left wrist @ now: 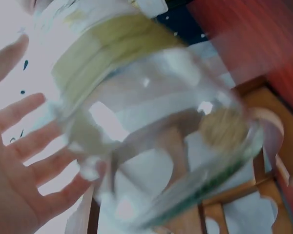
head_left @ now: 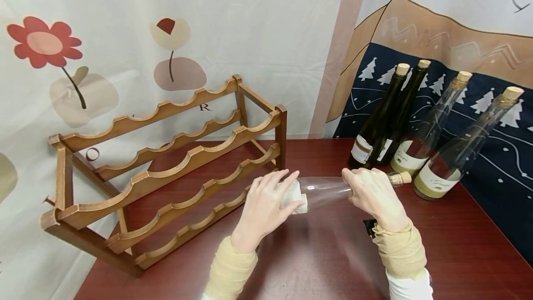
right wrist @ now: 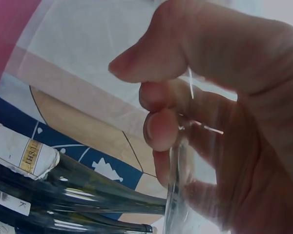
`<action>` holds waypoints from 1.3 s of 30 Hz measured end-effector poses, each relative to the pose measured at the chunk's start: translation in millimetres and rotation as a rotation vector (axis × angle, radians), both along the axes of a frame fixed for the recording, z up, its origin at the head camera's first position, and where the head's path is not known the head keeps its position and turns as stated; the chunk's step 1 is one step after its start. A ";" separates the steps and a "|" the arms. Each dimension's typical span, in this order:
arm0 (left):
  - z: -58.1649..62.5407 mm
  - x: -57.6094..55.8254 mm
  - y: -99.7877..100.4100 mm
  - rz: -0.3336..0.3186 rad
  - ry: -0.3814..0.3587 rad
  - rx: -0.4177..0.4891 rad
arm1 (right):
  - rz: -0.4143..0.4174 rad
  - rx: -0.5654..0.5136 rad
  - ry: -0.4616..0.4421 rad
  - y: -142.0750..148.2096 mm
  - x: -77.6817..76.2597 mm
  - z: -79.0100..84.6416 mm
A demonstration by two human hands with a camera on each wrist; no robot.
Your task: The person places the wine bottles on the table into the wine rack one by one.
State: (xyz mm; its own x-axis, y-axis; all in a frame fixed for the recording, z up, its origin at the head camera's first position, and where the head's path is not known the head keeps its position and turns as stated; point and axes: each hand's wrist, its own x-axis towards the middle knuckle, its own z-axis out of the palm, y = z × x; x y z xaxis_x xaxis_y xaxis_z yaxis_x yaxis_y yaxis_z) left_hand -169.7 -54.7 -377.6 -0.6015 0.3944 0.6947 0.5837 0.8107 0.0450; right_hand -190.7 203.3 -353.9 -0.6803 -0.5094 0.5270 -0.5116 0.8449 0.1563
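A clear glass wine bottle (head_left: 326, 190) lies nearly level above the table, its corked end to the right. My right hand (head_left: 374, 193) grips it by the neck; the cork (head_left: 401, 178) sticks out past the hand. In the right wrist view, curled fingers (right wrist: 161, 129) go round the glass neck (right wrist: 178, 170). Beside the labelled body, my left hand (head_left: 266, 205) has its fingers spread and straight, touching or almost touching the label (head_left: 293, 196). The left wrist view shows the bottle's base (left wrist: 195, 190), blurred, beside straight fingers (left wrist: 27, 141).
At the left stands a wooden wine rack (head_left: 179, 168) with scalloped rails. Two dark green corked bottles (head_left: 376, 119) and two clear corked ones (head_left: 451, 152) stand at the right back. A small black object (head_left: 369, 227) shows by the right wrist. Printed cloth hangs behind.
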 end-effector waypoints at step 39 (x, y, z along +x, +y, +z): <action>28.7 -3.8 -85.4 0.507 0.276 0.331 | -0.140 -0.034 -0.243 0.2 -12.0 -15.4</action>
